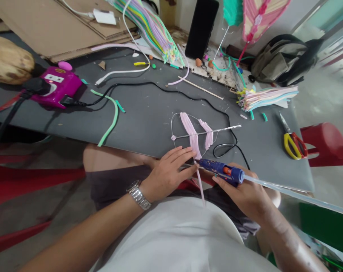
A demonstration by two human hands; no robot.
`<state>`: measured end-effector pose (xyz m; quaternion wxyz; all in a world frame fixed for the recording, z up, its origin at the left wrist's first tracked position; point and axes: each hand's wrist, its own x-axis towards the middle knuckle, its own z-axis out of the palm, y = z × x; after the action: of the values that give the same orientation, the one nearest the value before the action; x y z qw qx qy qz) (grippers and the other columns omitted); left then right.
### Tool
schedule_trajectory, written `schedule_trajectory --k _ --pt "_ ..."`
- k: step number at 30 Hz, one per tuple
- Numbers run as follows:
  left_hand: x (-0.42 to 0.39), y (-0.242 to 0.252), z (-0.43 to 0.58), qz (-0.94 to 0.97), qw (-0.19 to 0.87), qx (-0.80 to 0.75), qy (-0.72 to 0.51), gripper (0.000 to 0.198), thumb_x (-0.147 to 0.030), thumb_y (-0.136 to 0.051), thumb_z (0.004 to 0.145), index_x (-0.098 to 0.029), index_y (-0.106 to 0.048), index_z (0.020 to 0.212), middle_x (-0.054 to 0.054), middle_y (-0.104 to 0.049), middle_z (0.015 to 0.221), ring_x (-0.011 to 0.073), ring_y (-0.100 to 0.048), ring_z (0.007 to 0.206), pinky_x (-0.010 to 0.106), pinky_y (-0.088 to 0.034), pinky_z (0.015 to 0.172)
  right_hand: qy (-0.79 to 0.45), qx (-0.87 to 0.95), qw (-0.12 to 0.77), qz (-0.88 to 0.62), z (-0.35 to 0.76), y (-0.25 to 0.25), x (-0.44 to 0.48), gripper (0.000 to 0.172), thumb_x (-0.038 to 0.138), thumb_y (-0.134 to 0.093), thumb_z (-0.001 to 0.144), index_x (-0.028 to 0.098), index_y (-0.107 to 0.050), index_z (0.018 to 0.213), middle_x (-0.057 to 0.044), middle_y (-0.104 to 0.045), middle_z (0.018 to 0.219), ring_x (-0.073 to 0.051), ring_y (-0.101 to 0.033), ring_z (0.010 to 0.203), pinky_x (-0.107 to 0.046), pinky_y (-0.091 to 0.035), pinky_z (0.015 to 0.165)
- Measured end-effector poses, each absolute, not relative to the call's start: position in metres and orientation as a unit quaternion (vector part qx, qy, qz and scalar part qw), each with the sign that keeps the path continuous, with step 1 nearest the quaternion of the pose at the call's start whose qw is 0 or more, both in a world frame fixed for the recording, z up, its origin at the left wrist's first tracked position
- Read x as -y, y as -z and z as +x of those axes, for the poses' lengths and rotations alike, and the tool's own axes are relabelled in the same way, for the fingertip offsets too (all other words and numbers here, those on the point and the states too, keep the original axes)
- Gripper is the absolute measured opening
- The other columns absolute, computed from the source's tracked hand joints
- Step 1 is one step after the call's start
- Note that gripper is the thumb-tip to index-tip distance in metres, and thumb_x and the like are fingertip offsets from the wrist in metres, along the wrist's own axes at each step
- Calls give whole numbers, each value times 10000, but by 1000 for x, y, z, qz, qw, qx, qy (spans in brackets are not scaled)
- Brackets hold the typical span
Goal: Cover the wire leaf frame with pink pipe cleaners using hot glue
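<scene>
A heart-like wire frame [173, 138] lies near the table's front edge, with a straight metal stem across it. Rows of pale pink pipe cleaner [190, 130] are wrapped on it in two bands, and a loose pink end [200, 183] hangs over the edge. My left hand [168, 172], a metal watch on its wrist, pinches the near end of the larger band between thumb and fingers. In my right hand [242, 189] is a blue glue gun [220, 170], its nozzle at that band beside my left fingertips. A long clear glue stick [273, 185] sticks out behind it.
A black cord [160, 86] runs from a purple power socket [59, 85] across the grey table. Scissors [293, 145] lie at the right. Bundles of pipe cleaners [151, 30], a phone [201, 28], cardboard [60, 30] and a backpack [281, 60] line the back.
</scene>
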<state>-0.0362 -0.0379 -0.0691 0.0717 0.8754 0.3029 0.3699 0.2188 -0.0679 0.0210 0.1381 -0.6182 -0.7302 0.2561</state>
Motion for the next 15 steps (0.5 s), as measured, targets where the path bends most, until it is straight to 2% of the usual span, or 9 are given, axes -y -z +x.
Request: schedule_trajectory --k 15 --pt "38 67 -35 875 73 -309 -366 242 -105 -575 1006 -199 -664 1210 151 -651 1393 248 -552 1411 523 -489 1169 -242 747 122 -607 219 -26 70 191 404 -637 977 246 -706 897 -21 -724 894 -191 -685 810 -289 -529 720"
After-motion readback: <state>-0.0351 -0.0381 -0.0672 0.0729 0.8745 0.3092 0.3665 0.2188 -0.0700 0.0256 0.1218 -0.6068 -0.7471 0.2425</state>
